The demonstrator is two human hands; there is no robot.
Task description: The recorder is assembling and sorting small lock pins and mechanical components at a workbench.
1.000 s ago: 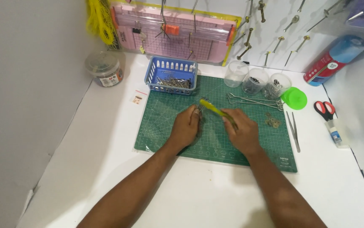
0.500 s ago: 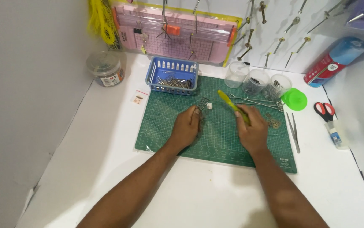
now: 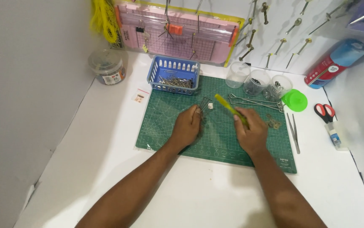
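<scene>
My left hand [image 3: 187,126] rests on the green cutting mat [image 3: 169,126], its fingers closed on a small bundle of thin metal pins [image 3: 205,103] that stick out toward the blue basket. A small white piece [image 3: 210,107] lies on the mat right by the pin tips. My right hand [image 3: 251,129] grips a yellow-green stick-shaped tool [image 3: 228,107] whose free end points up and left toward the white piece.
A blue basket [image 3: 174,74] of metal pins stands at the mat's far edge. Three clear cups [image 3: 257,82], a green lid [image 3: 295,100], long wire pieces [image 3: 254,102], tweezers [image 3: 294,131], red scissors [image 3: 325,112] and a round jar [image 3: 106,67] surround the mat.
My right hand has swung the yellow-green tool back to the left, toward the white piece. The pin bundle in my left hand now shows past the fingers.
</scene>
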